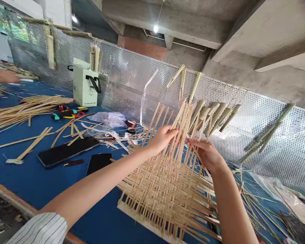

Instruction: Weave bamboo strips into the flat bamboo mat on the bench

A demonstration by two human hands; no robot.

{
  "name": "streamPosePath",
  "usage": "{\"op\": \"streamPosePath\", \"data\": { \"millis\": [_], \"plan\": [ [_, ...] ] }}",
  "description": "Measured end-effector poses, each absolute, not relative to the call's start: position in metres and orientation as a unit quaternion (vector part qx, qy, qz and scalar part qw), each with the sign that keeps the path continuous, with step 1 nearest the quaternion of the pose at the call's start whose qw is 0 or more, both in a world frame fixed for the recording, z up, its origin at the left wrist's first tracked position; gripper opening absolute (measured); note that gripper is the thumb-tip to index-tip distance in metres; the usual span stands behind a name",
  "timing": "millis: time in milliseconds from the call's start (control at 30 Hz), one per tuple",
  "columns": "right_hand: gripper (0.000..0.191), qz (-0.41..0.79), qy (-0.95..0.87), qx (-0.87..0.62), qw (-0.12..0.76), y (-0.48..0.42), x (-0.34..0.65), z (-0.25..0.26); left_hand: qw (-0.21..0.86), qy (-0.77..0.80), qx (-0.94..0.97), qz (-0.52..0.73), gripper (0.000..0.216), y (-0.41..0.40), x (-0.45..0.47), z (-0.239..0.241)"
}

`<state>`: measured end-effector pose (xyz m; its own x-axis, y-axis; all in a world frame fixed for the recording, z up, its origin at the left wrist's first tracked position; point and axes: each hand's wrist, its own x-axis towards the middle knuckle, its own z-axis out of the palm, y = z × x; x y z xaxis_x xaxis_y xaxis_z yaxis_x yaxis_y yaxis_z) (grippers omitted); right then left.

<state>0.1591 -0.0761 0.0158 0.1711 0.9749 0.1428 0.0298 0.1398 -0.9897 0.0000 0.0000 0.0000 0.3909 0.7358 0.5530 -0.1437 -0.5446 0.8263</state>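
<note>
A partly woven mat of thin bamboo strips (165, 193) lies on the blue table (40, 179), its loose strip ends fanning upward at the far side. My left hand (163, 137) is closed, pinching a few upright strips near the mat's far edge. My right hand (205, 152) is also closed, its fingers gripping neighbouring strips just to the right. Both forearms stretch over the weave.
Two dark phones (66, 151) (99, 162) lie left of the mat. A heap of loose strips (22, 110), scissors (73, 113), a white box (85, 86) and tape scraps sit farther back. Perforated metal fencing (256, 135) with hung bamboo bundles borders the table. Another person's hand (2, 77) shows far left.
</note>
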Motion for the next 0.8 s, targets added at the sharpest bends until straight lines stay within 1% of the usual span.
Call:
{"op": "streamPosePath", "data": {
  "millis": [233,433,567,667,800],
  "plan": [
    [0.008,0.412,-0.486,-0.52,0.568,-0.0741,0.1577,0.0171,0.454,0.198,0.707,0.505,0.027,0.0015,-0.0008,-0.001],
    [0.013,0.416,-0.472,-0.519,0.578,-0.0765,0.1547,0.0182,0.554,0.155,0.647,0.5,0.025,-0.0029,-0.0003,0.0015],
    [0.015,0.426,-0.463,-0.517,0.581,-0.0767,0.1543,0.0183,0.586,0.136,0.627,0.495,0.022,-0.003,-0.0001,0.0023],
    [0.016,0.425,-0.463,-0.518,0.581,-0.0763,0.1552,0.0179,0.578,0.146,0.63,0.497,0.018,-0.0022,-0.0008,0.0026],
    [0.015,0.418,-0.462,-0.52,0.584,-0.0757,0.1554,0.0177,0.515,0.173,0.66,0.519,0.02,-0.0011,-0.0011,0.0011]
  ]
}}
